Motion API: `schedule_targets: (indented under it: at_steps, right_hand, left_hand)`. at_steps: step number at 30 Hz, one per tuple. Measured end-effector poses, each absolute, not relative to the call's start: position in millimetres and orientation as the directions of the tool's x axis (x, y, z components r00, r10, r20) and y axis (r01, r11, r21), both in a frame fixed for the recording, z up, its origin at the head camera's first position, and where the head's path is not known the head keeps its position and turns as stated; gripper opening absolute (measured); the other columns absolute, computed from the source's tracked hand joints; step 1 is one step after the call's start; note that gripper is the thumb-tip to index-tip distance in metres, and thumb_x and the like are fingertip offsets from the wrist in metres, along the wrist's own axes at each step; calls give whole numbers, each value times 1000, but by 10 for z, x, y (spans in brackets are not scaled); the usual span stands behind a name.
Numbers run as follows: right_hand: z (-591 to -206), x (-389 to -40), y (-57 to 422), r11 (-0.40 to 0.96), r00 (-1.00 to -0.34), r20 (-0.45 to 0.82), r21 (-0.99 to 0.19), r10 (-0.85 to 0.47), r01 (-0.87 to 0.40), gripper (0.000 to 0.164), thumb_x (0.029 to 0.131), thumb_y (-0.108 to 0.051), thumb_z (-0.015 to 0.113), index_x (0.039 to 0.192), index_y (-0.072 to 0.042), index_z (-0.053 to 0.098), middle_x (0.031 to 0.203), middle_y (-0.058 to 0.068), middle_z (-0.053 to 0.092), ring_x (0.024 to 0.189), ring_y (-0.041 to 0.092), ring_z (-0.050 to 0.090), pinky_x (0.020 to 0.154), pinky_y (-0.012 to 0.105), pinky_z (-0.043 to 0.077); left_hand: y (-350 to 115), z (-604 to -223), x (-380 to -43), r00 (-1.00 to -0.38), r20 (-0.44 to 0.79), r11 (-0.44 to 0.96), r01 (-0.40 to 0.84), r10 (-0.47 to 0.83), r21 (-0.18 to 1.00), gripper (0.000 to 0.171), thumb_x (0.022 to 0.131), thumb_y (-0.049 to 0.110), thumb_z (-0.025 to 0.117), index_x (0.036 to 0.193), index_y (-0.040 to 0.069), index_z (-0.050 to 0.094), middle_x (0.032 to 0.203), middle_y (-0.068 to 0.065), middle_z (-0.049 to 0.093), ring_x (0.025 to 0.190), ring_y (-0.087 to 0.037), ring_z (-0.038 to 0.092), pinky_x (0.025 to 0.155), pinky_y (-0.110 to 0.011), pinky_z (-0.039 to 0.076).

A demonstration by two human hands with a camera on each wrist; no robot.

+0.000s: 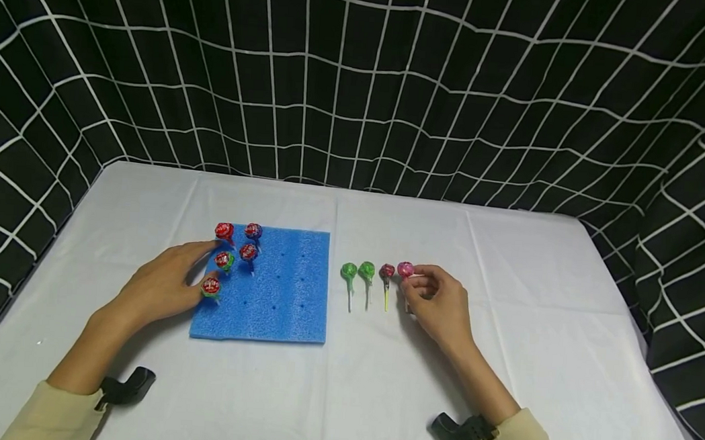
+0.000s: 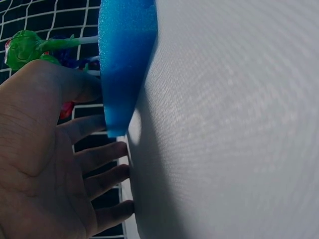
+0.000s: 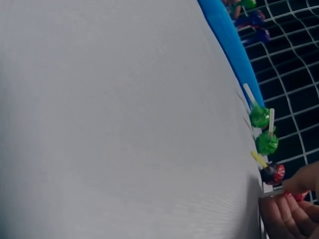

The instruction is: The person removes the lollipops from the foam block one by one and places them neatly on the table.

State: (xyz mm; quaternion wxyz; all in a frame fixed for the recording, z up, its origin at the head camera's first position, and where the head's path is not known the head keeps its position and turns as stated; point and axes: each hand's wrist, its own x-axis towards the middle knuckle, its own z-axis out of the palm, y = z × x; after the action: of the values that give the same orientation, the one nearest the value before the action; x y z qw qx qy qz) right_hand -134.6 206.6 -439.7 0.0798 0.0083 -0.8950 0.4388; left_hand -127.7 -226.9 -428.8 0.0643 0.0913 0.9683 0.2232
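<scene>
A blue foam board (image 1: 297, 324) lies on the table, with several wrapped lollipops standing in its left part, among them a red one (image 1: 224, 231) and a red-green one (image 1: 210, 287). My left hand (image 1: 163, 282) rests at the board's left edge, thumb and fingers spread, thumb close by the red-green lollipop. Right of the board, two green lollipops (image 1: 349, 271) and a dark red one with a yellow stick (image 1: 387, 271) lie in a row. At the row's right end my right hand (image 1: 441, 306) pinches a pink lollipop (image 1: 405, 270); its stick is partly hidden by the fingers.
Small holes (image 1: 278, 277) dot the board's middle and right part. White cloth covers the table (image 1: 378, 396). Black curtain with a white grid (image 1: 361, 79) hangs behind and at both sides. A black wrist camera (image 1: 463, 431) sits on each forearm.
</scene>
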Motion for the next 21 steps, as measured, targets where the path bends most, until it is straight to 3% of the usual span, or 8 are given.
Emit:
schedule_targets:
  at_steps: [12,21]
  right_hand:
    - [-4319,-1408,2085,698,-995,96,-714,23,-53,28,91,-5,74,118,4,72,93,18,80,71,8,66,58,15,51]
    - [-4307,-1392,2079,719,-996,83,-693,17,-45,29,91,-8,74,119,2,72,92,15,80,71,10,66,63,16,49]
  left_hand:
    - [-2262,-4265,-1282,-971,-80,879,166,224,447,66,100,30,62,159,5,46,162,-26,48,151,-52,41,122,-72,34]
    - [-2275,-4269,-1274,-972,-74,877,169,225,451,66,100,30,62,158,4,47,161,-26,49,151,-52,41,123,-71,34]
